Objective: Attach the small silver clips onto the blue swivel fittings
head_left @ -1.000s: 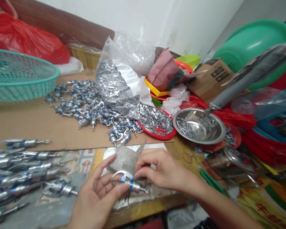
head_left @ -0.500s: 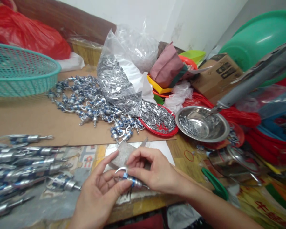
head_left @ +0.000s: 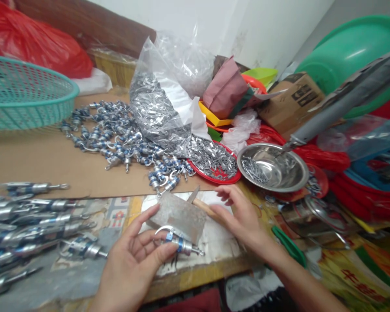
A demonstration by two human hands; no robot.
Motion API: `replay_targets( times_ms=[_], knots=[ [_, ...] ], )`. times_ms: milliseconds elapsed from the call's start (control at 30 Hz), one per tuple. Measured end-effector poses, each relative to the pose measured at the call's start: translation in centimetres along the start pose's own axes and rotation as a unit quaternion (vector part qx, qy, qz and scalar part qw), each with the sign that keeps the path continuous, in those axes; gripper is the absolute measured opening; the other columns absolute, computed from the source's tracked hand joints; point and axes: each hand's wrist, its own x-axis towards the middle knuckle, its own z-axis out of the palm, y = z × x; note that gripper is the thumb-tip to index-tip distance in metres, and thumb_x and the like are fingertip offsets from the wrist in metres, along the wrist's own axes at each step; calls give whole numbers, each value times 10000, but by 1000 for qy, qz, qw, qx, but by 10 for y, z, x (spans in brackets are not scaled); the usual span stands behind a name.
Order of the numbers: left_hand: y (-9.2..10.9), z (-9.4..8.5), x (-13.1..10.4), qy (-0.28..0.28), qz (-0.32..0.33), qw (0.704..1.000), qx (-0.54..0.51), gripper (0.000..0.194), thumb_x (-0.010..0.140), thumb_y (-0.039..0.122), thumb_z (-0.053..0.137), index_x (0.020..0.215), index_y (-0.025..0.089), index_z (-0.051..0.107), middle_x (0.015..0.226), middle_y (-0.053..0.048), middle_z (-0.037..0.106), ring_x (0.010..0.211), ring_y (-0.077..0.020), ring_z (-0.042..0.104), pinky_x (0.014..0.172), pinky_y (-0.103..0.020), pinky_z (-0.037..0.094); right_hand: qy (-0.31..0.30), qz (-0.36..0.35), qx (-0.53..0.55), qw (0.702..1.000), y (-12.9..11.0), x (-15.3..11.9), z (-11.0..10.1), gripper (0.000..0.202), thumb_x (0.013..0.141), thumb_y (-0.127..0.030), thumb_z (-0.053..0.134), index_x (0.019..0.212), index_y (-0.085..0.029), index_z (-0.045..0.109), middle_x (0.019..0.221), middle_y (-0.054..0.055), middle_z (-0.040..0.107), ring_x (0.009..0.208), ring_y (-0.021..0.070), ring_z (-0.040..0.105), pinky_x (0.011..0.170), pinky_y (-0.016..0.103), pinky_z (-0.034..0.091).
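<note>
Pinched between the thumb and fingers of my left hand (head_left: 139,255) is a blue-and-silver metal fitting (head_left: 182,245), with a curved silver arm at one end and a small ring at the other. Behind it a grey metal block (head_left: 180,212) lies on white paper (head_left: 225,240). My right hand (head_left: 242,212) is open, its fingers apart, beside the block. Its thumb side is at the wooden handle of a small pointed-head hammer (head_left: 203,206); whether it touches the handle I cannot tell.
Similar fittings lie in a pile (head_left: 113,134) on cardboard and in rows (head_left: 29,229) at left. A red plate (head_left: 232,177) of small metal clips, a steel bowl (head_left: 300,184) and a clear bag (head_left: 156,108) stand behind. A turquoise basket (head_left: 35,117) is at far left.
My right hand has let go of the fitting and moved right, to the hammer handle, with its fingers spread. My left hand still holds the fitting in nearly the same place.
</note>
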Motion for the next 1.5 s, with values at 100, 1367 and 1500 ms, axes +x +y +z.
replay_targets(
  times_ms=[100,1367,1500],
  knots=[
    [0,0,0,13,0,1000,2,836,496,260,827,1242,167,462,634,25,709,633,-179,703,618,-235,577,-146,28,-145,978,24,-11,-15,341,809,-299,596,1126,-178,563,954,79,619,851,221,598,748,349,471],
    [2,-15,8,-12,255,901,351,154,691,411,657,675,301,764,992,-58,670,992,-274,611,883,-326,452,-54,37,-193,979,40,54,-21,272,939,-234,425,1090,-165,641,1102,95,647,1028,185,590,924,342,443],
    [1,-7,11,-3,342,883,322,72,676,294,689,674,305,760,850,-38,664,841,-225,627,774,-267,465,-56,111,-265,956,45,108,-10,264,895,-294,533,1118,-156,565,1139,84,582,996,207,583,849,416,484]
  ],
)
